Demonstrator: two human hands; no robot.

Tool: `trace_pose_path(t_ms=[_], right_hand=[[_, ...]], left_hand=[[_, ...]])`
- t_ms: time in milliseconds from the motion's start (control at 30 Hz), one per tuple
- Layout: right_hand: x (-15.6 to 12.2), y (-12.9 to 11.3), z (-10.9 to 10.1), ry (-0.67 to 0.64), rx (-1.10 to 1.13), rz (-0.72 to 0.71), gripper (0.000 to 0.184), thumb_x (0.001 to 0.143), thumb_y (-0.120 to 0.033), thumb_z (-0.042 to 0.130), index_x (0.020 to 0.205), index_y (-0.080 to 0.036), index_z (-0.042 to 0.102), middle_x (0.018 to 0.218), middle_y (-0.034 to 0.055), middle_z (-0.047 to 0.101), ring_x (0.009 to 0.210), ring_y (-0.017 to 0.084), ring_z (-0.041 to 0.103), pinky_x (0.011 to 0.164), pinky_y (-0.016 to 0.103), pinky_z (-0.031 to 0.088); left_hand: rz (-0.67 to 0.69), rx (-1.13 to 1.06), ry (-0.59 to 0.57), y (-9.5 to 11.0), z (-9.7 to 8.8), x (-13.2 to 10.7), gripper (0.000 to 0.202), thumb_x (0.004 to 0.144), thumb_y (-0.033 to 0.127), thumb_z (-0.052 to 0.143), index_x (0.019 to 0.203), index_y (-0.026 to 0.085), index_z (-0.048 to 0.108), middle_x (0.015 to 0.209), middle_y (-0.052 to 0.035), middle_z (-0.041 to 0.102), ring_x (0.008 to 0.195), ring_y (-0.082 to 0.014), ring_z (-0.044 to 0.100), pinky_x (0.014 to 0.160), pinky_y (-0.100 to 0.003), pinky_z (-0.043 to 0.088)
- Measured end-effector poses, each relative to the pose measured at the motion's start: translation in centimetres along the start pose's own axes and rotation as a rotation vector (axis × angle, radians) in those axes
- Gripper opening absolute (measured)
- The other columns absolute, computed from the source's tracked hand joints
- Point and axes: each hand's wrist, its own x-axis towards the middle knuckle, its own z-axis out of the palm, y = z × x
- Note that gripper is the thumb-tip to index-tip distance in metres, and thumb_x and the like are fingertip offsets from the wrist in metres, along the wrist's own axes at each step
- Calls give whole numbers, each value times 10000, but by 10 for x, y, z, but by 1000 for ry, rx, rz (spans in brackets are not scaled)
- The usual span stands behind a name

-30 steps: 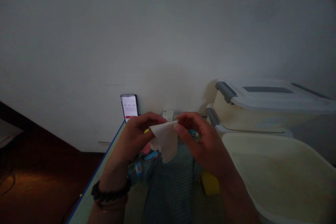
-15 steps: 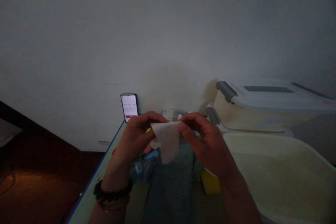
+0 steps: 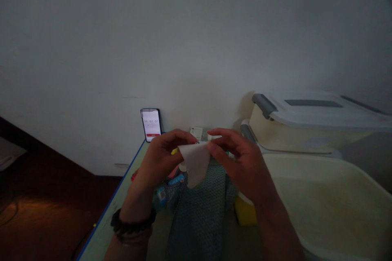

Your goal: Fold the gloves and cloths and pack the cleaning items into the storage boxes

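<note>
Between my two hands hangs a small white piece of thin, limp material [image 3: 196,166], like tissue or cloth; its exact kind does not show. My left hand [image 3: 163,157] pinches its upper left edge, with dark beaded bands around that wrist. At the upper right corner, my right hand [image 3: 237,155] grips it between thumb and fingers. Below lies a grey-green textured cloth [image 3: 202,216]. Blue packaging with a label [image 3: 165,195] sits beside the cloth, under my left hand. A yellow thing [image 3: 246,212] lies partly hidden beneath my right forearm.
A phone [image 3: 151,125] showing a timer leans upright against the wall at the table's back left. To the right stand a lidded white box with grey handles [image 3: 306,134] and a large cream tub [image 3: 337,195]. A small labelled packet [image 3: 196,132] lies behind my hands.
The white piece has shifted slightly, and a small dark mark now shows at its top edge. My right index finger has lifted a little. Both hands stay in nearly the same place.
</note>
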Motion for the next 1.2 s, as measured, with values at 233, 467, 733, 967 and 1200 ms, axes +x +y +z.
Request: trace_pose_path(t_ms=[233,467,733,967,1200], right_hand=[[0,0,0,170,28,-28,159,762,-260,695,920,-278,700,807,-43,735,698,79,666,624,168,542],[1,-1,7,208,336,-17,161,733,-188,720,861,-286,708,724,-77,719,501,33,613,465,107,520],[4,0,7,156,541,25,151,727,-178,724,834,-284,719,712,-73,718,591,47,647,510,102,527],[4,0,5,176,422,6,159,732,-234,731,868,-315,720,779,-68,720,713,59,642,631,137,514],[3,-1,3,163,377,28,129,727,-248,725,850,-280,708,796,-41,717,734,95,639,651,200,508]], left_hand=[[-70,-150,-32,-2,-3,0,186,742,143,676,862,208,548,820,2,722,708,-111,668,615,-189,533],[82,-122,81,-4,0,2,225,716,120,693,779,217,499,724,5,738,640,-123,695,561,-185,555],[427,296,285,-10,4,-3,159,739,62,676,760,219,695,804,9,761,733,-113,712,679,-184,577],[456,82,360,-10,12,1,226,732,45,679,760,215,532,818,8,768,750,-148,727,572,-186,577],[360,162,421,-7,17,-1,148,775,180,682,735,218,544,789,24,760,686,-124,712,562,-200,556]])
